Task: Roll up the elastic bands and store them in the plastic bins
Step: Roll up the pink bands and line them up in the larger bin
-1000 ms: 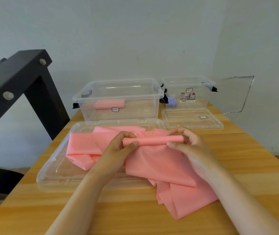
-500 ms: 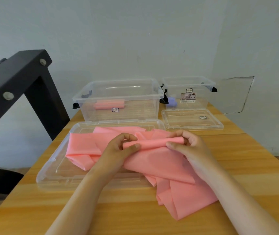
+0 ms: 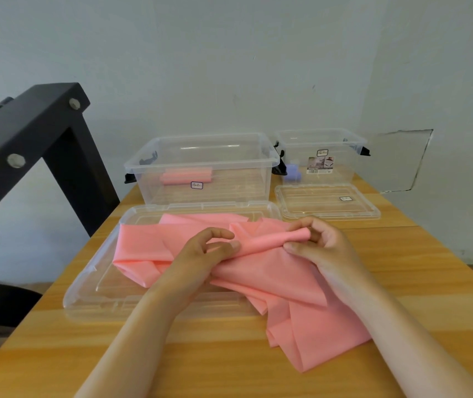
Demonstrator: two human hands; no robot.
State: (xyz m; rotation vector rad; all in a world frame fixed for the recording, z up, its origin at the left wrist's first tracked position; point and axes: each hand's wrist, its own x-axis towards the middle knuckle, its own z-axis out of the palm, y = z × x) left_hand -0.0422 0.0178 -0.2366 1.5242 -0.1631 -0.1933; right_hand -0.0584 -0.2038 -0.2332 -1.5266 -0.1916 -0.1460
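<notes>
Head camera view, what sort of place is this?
Likely a plain indoor workroom set up for sorting: a wooden table against a bare wall, clear plastic bins with lids off, and a black metal frame beside it.

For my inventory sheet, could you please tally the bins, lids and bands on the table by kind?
Clear plastic bins: 2, large bin and small bin
Clear lids: 2, large lid and small lid
Pink elastic bands: 2, rolled band and loose band
Purple roll: 1
Total: 7
</notes>
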